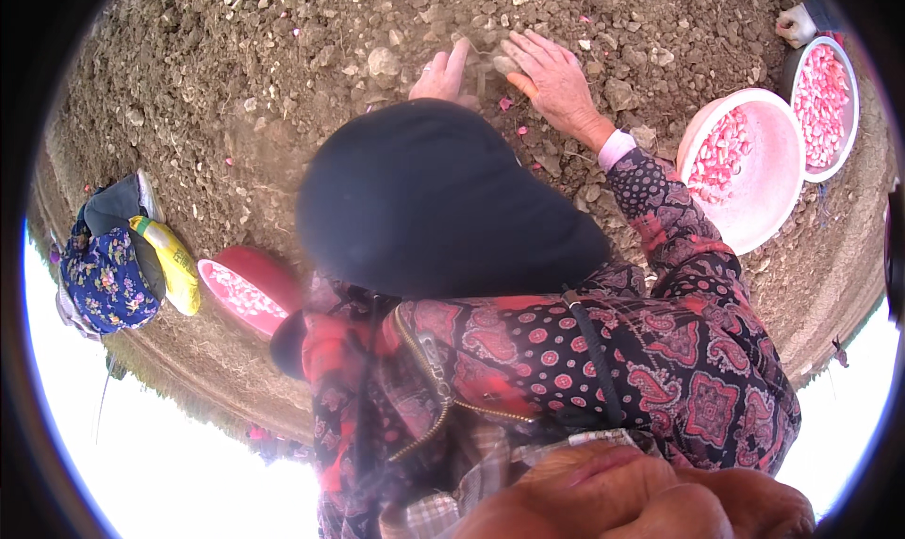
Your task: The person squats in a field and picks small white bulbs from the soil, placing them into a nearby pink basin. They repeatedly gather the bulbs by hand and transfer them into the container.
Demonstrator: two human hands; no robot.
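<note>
My right hand (551,83) lies palm down on loose, stony soil (318,79), fingers extended, an orange covering on the thumb. A small pale lump touches or lies beside its fingers. Just left of it, my left hand (442,76) is over the soil with one finger extended and the others bent; a ring shows on it. My dark-clad knee (438,199) hides its lower part, so whether it holds anything is unclear. Scattered pink bits (505,104) lie on the ground near both hands.
Right of my arm stands a pink basin (771,164) of pinkish garlic cloves; a second filled basin (852,114) adjoins it, near another person's gloved hand (795,26). At left are a red basin (272,277) of cloves, a yellow sack (173,267) and a co-worker (113,270).
</note>
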